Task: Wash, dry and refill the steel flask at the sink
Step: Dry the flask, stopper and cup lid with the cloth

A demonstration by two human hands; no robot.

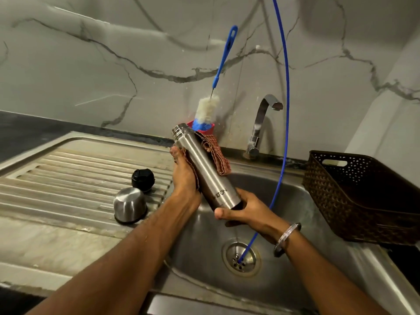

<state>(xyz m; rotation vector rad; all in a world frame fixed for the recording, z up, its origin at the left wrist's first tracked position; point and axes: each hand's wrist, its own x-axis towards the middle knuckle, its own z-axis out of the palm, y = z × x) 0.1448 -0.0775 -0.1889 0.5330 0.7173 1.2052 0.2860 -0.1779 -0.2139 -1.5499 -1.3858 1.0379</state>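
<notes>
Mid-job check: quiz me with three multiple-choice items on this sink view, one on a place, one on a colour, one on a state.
1. Where is the steel cup?
A. on the draining board
B. in the basket
C. in the sink bowl

2. What colour is the bottle brush handle?
A. green
B. blue
C. yellow

3. The flask is:
A. capped
B. lying in the sink
C. open, held in both hands

Key: 1 A, it stands mouth down beside the black cap. 2 B, blue against the wall. 3 C, bare threaded neck; left hand presses a cloth on it, right hand grips its base.

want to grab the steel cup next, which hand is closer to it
Left. The left hand, pressing the cloth to the flask, is just right of the steel cup; the right hand holds the flask's base, farther right.
</notes>
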